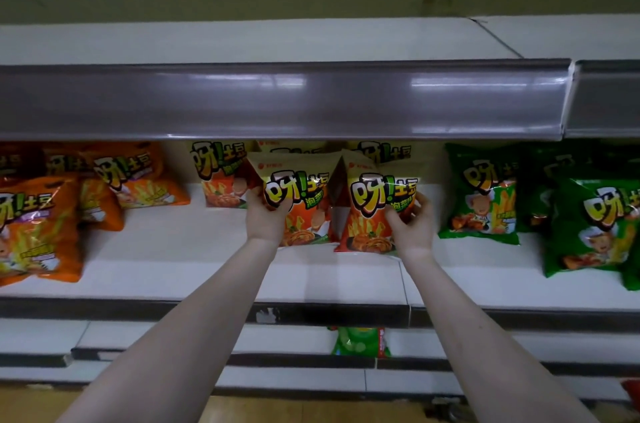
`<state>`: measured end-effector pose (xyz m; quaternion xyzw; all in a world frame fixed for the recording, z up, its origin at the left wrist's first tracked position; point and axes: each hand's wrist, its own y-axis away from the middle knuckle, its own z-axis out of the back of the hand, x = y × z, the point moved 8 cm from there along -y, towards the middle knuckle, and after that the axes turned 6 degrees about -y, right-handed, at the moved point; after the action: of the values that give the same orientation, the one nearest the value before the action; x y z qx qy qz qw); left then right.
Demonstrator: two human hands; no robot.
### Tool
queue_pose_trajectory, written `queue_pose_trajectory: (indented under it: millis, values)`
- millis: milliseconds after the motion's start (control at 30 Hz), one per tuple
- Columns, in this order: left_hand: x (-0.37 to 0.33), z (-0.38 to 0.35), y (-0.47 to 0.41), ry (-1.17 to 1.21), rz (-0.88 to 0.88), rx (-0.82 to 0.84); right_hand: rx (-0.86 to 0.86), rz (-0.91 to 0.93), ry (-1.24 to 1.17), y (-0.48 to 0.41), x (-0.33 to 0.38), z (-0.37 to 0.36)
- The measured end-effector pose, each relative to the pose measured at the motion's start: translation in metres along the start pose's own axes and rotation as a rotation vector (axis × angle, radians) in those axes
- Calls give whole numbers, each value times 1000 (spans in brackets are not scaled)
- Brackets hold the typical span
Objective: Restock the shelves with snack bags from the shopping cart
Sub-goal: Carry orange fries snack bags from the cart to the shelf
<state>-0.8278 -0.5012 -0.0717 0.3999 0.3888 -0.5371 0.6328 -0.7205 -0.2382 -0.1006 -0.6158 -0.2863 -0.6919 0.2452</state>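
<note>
Two cream-and-orange potato-stick bags sit side by side on the middle shelf point(346, 277), upright, inner edges just about touching, a bit forward of the back row

Left bag point(304, 194): left hand point(266, 218) grips its left edge, fingers curled round onto the printed front
Right bag point(372, 215): right hand point(412, 225) grips its lower right edge, fingers curled onto the front the same way

Both forearms bare, stretched forward and angling inward into the shelf bay, wrists roughly level. Right bag's bottom edge is down at the shelf surface; can't tell for the left one, wrist is in the way

Same-flavour bags point(221, 173) stand behind at the back. Orange bags point(38, 225) are piled to the left, some leaning; green bags point(481, 194) are to the right, well apart from the held pair. The grey price rail point(277, 100) of the upper shelf cuts off the back row's tops. One green bag point(360, 341) sits on the lower shelf, below the hands
</note>
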Motion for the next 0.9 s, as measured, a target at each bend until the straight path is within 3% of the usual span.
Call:
queue_pose_trajectory:
  millis: [233, 500, 600, 900]
  values:
    - [-8, 5, 7, -9, 23, -17, -11, 7, 29, 5, 11, 1]
    - [-62, 24, 32, -127, -218, -79, -136, 158, 4, 55, 49, 32]
    - [-83, 15, 56, -120, -317, 16, -209, 207, -8, 83, 60, 52]
    - [-122, -61, 184, 155, -503, 532, -553, 194, -31, 196, 58, 175]
